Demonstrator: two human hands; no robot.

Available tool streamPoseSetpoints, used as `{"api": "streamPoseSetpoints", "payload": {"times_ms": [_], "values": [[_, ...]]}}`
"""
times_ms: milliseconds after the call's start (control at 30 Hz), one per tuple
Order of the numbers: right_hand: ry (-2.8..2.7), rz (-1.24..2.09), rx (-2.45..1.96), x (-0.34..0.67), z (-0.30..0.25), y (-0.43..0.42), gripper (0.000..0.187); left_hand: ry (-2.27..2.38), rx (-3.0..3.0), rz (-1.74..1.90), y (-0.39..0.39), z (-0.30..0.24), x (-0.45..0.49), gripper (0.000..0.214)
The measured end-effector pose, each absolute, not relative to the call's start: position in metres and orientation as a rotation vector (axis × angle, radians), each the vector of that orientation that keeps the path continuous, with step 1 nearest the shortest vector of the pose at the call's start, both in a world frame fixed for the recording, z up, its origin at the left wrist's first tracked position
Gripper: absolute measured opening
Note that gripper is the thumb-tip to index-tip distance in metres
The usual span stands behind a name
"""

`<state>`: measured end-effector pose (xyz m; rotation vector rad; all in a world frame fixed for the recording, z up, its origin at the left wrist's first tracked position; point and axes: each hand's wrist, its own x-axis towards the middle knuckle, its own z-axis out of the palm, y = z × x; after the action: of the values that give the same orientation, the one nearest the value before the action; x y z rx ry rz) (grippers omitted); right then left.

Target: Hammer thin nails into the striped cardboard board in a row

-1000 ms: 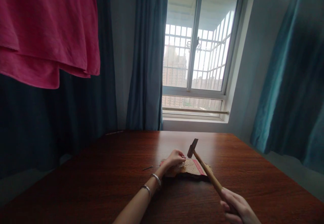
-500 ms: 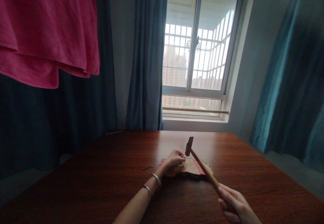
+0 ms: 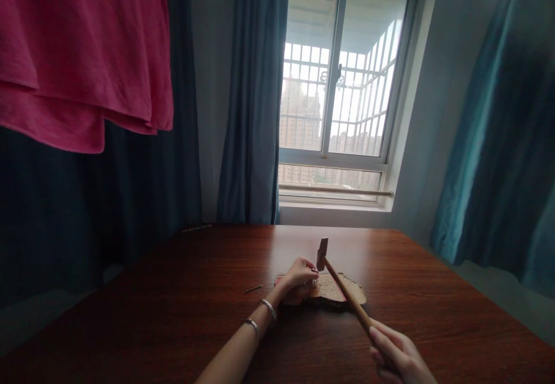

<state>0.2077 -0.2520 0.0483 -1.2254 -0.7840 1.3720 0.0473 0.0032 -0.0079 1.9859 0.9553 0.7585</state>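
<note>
A flat tan piece dotted with small holes (image 3: 330, 288), edged in pink, lies on the dark wooden table (image 3: 173, 314). My left hand (image 3: 300, 272) rests on its left end with fingers pinched together; what they hold is too small to make out. My right hand (image 3: 396, 358) is closed round the wooden handle of a hammer (image 3: 342, 291). The hammer's dark metal head (image 3: 321, 253) hangs just right of my left fingertips, above the piece. Two bracelets circle my left wrist.
A thin dark nail (image 3: 254, 288) lies on the table left of my left hand. A window (image 3: 338, 83) with blue curtains (image 3: 251, 95) stands beyond the table's far edge. Pink cloth (image 3: 78, 54) hangs at upper left.
The hammer head has swung left and slightly down toward my left fingertips. My right hand has shifted a little left. The left hand has stayed in place.
</note>
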Motion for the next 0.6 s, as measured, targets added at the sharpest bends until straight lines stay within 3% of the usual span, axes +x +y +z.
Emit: {"api": "streamPoseSetpoints", "payload": {"times_ms": [600], "values": [[-0.783,1.422,-1.258,0.205,0.060,-0.258,0.055,0.935,1.985,0.781,0.000,-0.010,0.046,0.020]]}}
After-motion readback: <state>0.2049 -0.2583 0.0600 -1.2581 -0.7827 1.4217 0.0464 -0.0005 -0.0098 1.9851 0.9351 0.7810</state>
